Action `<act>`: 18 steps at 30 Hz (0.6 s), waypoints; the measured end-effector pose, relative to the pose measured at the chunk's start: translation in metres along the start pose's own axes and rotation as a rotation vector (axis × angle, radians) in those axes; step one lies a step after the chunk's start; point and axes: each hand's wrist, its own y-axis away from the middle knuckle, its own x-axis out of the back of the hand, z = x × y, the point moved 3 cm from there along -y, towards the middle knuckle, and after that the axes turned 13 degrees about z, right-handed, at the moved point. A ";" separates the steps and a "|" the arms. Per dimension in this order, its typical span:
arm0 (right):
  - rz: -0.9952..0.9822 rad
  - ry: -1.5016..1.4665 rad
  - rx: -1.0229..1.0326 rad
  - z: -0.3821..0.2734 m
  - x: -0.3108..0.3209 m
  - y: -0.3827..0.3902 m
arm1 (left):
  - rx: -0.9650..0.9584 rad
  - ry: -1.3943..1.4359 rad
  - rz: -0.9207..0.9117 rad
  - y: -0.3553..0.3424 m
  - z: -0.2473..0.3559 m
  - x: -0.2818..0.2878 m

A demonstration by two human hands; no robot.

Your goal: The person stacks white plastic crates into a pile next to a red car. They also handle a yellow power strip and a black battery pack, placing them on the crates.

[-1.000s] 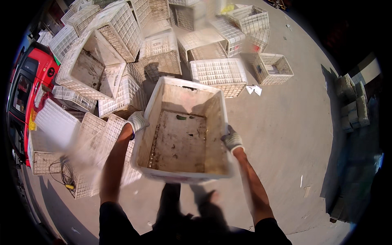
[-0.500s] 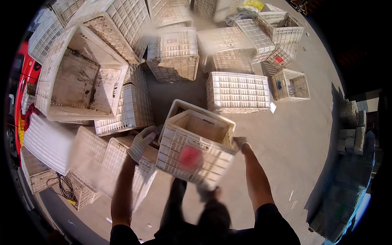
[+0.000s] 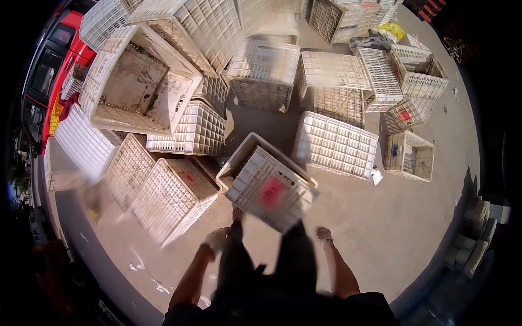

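A white plastic crate [image 3: 258, 187] with a red mark on its side sits tilted just in front of my legs. It appears nested in a second crate, whose rim [image 3: 247, 142] shows behind it. Both my hands wear pale gloves and are off the crates. My left hand [image 3: 217, 239] hangs beside my left leg, below the crate's near left edge, its fingers smeared by motion. To the right, my right hand [image 3: 324, 234] is apart from the crate's lower right corner; its finger positions are unclear. I see nothing held in either hand.
Left of my legs lies a white crate [image 3: 174, 193] on its side. A large dirty crate [image 3: 138, 81] tilts open toward me in the left stack. Another long crate [image 3: 337, 144] and a small open crate [image 3: 410, 155] stand right. A red vehicle [image 3: 65, 54] is at far left.
Both hands have let go of the red-marked crate and drawn back toward my body. The view has shifted, so the surrounding crates appear farther right.
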 end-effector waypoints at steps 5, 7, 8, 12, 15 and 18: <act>-0.151 -0.002 -0.002 0.006 -0.017 0.014 | 0.280 0.234 -0.215 0.049 0.027 -0.032; -0.114 0.003 0.116 0.005 -0.019 0.018 | 0.261 0.238 -0.219 0.060 0.012 -0.043; -0.102 0.038 0.141 0.005 -0.020 0.020 | 0.249 0.245 -0.213 0.063 0.000 -0.051; -0.078 0.093 0.135 0.009 -0.028 0.043 | 0.185 0.318 -0.114 0.066 -0.067 -0.085; -0.118 0.109 0.147 -0.004 -0.045 0.082 | 0.286 0.421 -0.058 0.061 -0.126 -0.106; -0.138 0.233 0.227 -0.031 -0.087 0.140 | 0.418 0.356 -0.015 0.078 -0.187 -0.119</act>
